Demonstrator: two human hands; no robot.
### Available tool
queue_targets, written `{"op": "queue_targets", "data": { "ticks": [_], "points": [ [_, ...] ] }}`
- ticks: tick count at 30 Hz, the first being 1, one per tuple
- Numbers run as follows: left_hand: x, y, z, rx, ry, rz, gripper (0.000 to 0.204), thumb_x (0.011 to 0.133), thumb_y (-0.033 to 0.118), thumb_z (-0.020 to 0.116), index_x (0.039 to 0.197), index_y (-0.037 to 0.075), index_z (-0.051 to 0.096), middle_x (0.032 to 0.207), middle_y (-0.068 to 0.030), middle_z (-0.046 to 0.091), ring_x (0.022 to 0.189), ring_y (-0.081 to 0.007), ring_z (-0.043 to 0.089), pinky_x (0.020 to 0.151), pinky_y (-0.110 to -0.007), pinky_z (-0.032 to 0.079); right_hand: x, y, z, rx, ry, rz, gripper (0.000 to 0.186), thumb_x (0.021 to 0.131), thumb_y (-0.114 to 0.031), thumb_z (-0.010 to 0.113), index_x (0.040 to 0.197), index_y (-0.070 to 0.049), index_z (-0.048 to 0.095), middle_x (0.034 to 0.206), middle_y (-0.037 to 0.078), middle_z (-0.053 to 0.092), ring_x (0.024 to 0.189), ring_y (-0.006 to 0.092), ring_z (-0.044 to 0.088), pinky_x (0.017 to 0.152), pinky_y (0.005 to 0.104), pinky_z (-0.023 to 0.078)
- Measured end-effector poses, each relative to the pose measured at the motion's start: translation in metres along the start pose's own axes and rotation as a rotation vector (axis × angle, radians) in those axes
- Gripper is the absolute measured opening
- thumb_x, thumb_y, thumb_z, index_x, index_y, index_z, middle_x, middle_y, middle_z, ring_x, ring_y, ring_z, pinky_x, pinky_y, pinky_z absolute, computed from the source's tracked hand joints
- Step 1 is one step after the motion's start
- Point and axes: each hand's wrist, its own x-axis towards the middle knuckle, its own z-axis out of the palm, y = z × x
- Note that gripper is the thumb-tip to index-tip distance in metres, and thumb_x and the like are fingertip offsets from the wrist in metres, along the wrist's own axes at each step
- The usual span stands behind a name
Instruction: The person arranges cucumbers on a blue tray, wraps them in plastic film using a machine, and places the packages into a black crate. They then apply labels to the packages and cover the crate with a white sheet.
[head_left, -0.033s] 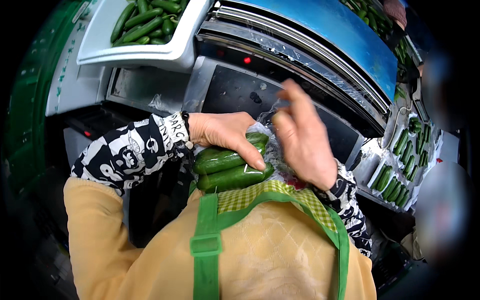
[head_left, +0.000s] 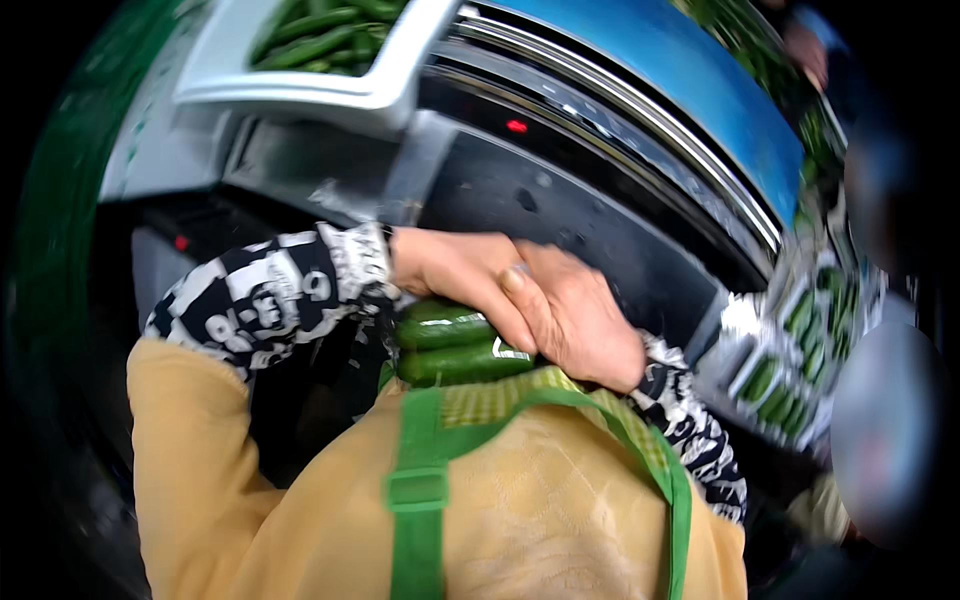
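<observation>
A film-wrapped pack of green cucumbers (head_left: 445, 345) is held close against my apron, in front of the dark flat plate (head_left: 500, 195) of a wrapping machine. My left hand (head_left: 465, 272) lies over the top of the pack, its thumb reaching down across the cucumbers. From the other side, my right hand (head_left: 585, 320) wraps over the pack's right end with its fingers together, touching my left hand. The two hands cover that end, so the film there is hidden. Motion blurs the picture somewhat.
A white tub (head_left: 395, 95) of loose cucumbers stands at the far left. Beyond the plate runs a metal bar under a blue panel (head_left: 650, 60). Several packs of cucumbers (head_left: 775, 390) lie at the right. Another person's hand (head_left: 805, 50) shows at the upper right.
My right hand has come down and left, from raised and apart onto the pack's right end against my left hand. The surroundings have shifted slightly in view.
</observation>
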Motion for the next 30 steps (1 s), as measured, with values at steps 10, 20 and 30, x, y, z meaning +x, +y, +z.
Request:
{"op": "queue_targets", "data": {
  "ticks": [10,20,30],
  "points": [
    [-0.039,-0.049,0.077,0.405,0.708,0.330,0.116,0.067,0.028,0.090,0.154,-0.002,0.020,0.131,-0.0226,0.056,0.118,-0.0239,0.059,0.097,-0.030,0.049,-0.048,-0.048,0.006,0.198,-0.020,0.219,0.048,0.104,-0.030,0.046,0.131,0.009,0.048,0.109,0.025,0.065,0.098,0.0303,0.065,0.086,0.0366,0.050],
    [-0.143,-0.051,0.149,-0.459,1.299,0.936,0.082,0.081,0.019,0.077,0.148,0.001,0.033,0.129,-0.0132,0.056,0.117,-0.0204,0.057,0.102,-0.034,0.047,-0.001,-0.116,0.070,0.540,-0.088,-0.167,0.050,0.105,-0.023,0.045,0.144,0.003,0.028,0.130,0.019,0.049,0.118,0.0273,0.050,0.101,0.0369,0.041],
    [-0.328,-0.107,0.091,-0.437,1.626,1.203,0.042,0.089,0.032,0.069,0.122,0.009,0.056,0.106,-0.0056,0.064,0.096,-0.0151,0.064,0.080,-0.034,0.057,0.071,-0.177,0.117,0.481,-0.457,-0.240,0.073,0.104,-0.050,0.041,0.148,0.006,0.025,0.109,0.011,0.060,0.089,0.0159,0.061,0.081,0.0280,0.050]
  ]
}}
